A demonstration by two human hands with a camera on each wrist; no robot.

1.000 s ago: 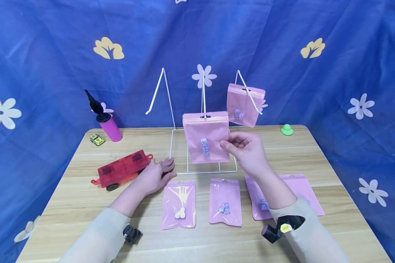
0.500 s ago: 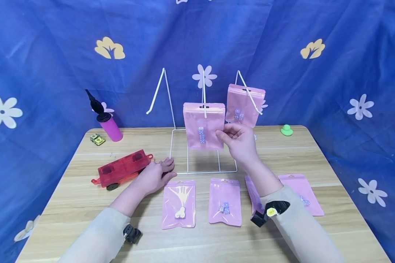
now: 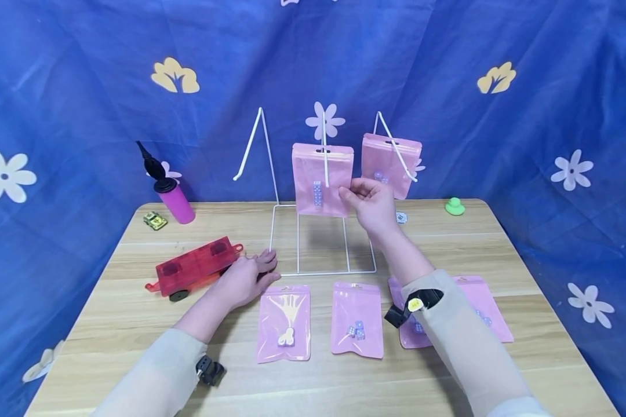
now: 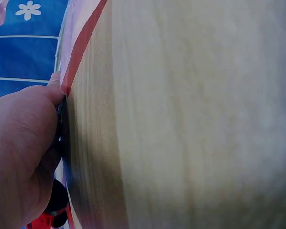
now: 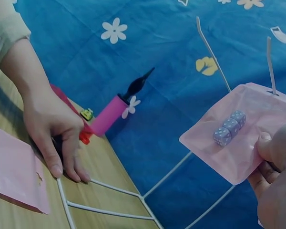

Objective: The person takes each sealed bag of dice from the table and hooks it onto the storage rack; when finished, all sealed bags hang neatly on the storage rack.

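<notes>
My right hand [image 3: 374,205] pinches the right edge of a pink zip bag [image 3: 308,171] between thumb and fingers. Dice [image 5: 230,128] show through its front. The bag's top slot is threaded on the middle prong [image 3: 324,130] of a white wire rack [image 3: 323,273]. On the right prong hangs another pink bag [image 3: 383,156], partly behind my right hand. My left hand [image 3: 241,282] rests on the table at the rack base's front left corner, its fingertips touching the wire. In the right wrist view, the left fingers [image 5: 76,162] point down onto that corner.
Several pink bags, one of them a bag [image 3: 356,318] of dice, lie along the table's front. A red toy trailer [image 3: 198,267] stands beside my left hand. Farther back are a pink hand pump [image 3: 176,202], a toy car [image 3: 154,220] and a green duck [image 3: 454,206].
My right hand has moved the pink bag upward and back along the middle prong, toward the rack's upright. The left hand stays at the base corner.
</notes>
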